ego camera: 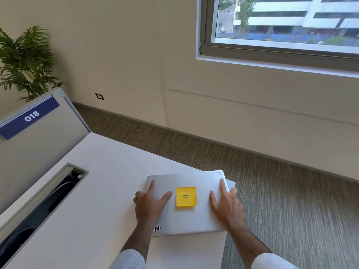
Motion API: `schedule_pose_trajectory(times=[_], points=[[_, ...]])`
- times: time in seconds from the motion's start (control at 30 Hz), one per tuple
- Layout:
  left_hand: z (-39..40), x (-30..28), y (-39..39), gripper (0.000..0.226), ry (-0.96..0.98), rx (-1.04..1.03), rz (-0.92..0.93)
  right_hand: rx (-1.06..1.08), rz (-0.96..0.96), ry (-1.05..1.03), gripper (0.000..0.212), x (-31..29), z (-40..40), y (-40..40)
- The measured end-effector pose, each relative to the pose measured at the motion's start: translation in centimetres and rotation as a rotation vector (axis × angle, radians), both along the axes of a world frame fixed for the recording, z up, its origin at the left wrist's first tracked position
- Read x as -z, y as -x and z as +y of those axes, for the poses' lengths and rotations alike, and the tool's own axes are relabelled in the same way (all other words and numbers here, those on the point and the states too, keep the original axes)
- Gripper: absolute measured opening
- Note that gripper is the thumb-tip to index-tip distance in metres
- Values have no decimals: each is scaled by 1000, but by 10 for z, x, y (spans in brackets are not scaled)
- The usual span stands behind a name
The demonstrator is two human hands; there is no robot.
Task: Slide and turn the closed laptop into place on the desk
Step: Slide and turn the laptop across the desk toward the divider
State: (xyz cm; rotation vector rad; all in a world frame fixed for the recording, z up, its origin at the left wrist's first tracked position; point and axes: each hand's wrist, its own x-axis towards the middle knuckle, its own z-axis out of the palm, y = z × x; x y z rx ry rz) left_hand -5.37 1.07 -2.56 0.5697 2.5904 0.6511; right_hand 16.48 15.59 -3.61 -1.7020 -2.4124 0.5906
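Two hands lie flat on the closed laptop (191,200) in the head view, the only view there is. The left hand (150,202) presses on the left part of the lid with the fingers spread, and the right hand (226,204) presses on the right part, its outer fingers reaching over the right edge. Neither hand clamps anything; both are open, palm down.

The laptop sits at the far right corner of the desk (101,191), a little turned against the desk edges. Its far right corner seems to be at the desk edge or slightly over it, with the floor (291,191) below. I think this is the main risk: if the turn swings that corner further out, or the push goes to the right, the laptop can tip off. Flat palms hold only by friction, so they may slip on the smooth lid.

A yellow note (186,196) on the lid has one handwritten mark, perhaps "A" or "4". A sticker (156,229) near the left wrist is half hidden; I cannot read it. The blue sign (31,117) on the partition says "018".
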Motion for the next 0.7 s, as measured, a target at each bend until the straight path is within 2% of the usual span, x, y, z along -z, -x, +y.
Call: schedule_pose_trajectory(times=[0.27, 0.7], points=[[-6, -1, 6, 100, 3, 65, -69, 9, -15, 36, 68, 2, -1, -2], [-24, -13, 2, 98, -6, 115, -2, 1, 30, 12, 67, -14, -13, -2]])
